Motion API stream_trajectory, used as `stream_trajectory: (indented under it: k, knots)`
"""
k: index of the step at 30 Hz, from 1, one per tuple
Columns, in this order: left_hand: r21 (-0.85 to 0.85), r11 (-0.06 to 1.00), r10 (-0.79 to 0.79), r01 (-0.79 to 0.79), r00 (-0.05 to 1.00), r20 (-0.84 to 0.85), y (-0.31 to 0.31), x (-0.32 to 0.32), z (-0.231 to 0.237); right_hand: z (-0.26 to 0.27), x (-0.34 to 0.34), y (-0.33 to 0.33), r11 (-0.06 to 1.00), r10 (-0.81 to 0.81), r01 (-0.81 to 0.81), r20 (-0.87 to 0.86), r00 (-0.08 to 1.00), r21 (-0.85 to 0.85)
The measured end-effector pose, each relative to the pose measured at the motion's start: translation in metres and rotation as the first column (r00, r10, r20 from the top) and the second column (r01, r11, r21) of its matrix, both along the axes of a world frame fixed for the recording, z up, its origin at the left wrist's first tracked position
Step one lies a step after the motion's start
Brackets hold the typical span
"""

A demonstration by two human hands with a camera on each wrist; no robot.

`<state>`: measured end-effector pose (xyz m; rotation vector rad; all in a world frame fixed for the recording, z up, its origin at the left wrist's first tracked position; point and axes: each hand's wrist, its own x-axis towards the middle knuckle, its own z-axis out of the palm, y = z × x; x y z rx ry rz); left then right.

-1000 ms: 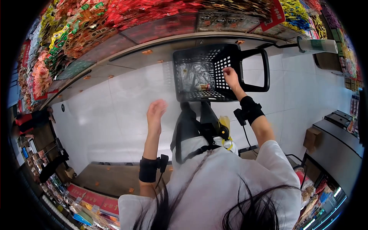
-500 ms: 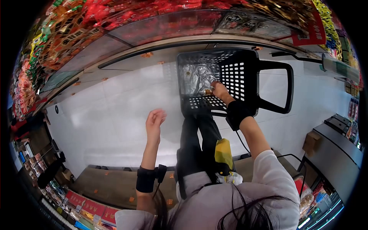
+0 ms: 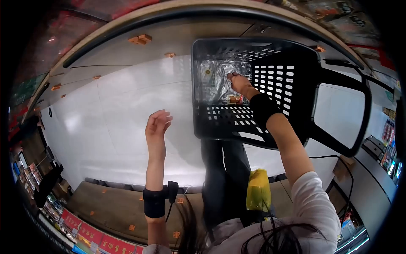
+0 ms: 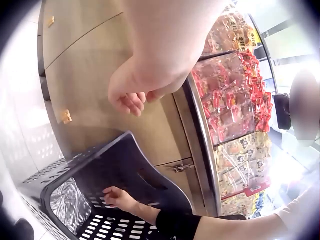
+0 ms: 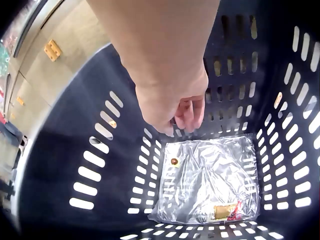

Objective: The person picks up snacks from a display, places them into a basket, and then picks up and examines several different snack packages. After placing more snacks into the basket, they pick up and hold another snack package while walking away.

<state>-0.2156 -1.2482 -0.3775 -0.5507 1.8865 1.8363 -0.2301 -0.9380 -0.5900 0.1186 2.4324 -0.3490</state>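
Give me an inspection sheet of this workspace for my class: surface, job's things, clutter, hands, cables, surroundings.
Surface: pale, shiny floor.
Job's things: black slotted basket; crinkled clear plastic and a small brown-and-red packet at its bottom.
Clutter: yellow bag by the person's legs.
Hands: left hand relaxed over the floor, nothing seen in it; right hand inside the basket, grip unclear.
Cables: thin dark cable from the left wrist device.
Surroundings: wooden cabinets; red packets on display.

Black basket (image 3: 303,78): crinkled clear plastic (image 5: 207,175), small packet (image 5: 226,211) at bottom.
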Motion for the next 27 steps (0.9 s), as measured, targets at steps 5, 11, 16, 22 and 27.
stream_trajectory:
  k: [5, 11, 16, 22, 27]
  knots:
    - [-0.054, 0.998, 0.009, -0.009, 1.000, -0.008, -0.013, -0.001, -0.068, -0.083, -0.027, -0.009, 0.993, 0.092, -0.094, -0.037, 0.995, -0.065]
    - [-0.084, 0.996, 0.044, -0.044, 0.999, 0.002, -0.020, -0.011, -0.142, -0.178, -0.040, -0.033, 0.985, 0.165, -0.172, -0.154, 0.974, -0.030]
    - [-0.060, 0.997, 0.050, -0.051, 0.998, -0.023, -0.021, -0.018, -0.189, -0.230, -0.062, -0.042, 0.981, 0.042, -0.057, -0.087, 0.995, -0.185]
    - [-0.043, 0.998, 0.040, -0.039, 0.999, 0.013, -0.026, -0.018, -0.235, -0.272, -0.072, -0.059, 0.985, -0.073, 0.051, -0.132, 0.989, -0.166]
    - [-0.061, 0.997, 0.041, -0.040, 0.999, 0.017, -0.035, -0.017, -0.258, -0.298, -0.075, -0.070, 0.988, -0.115, 0.094, -0.179, 0.977, -0.125]
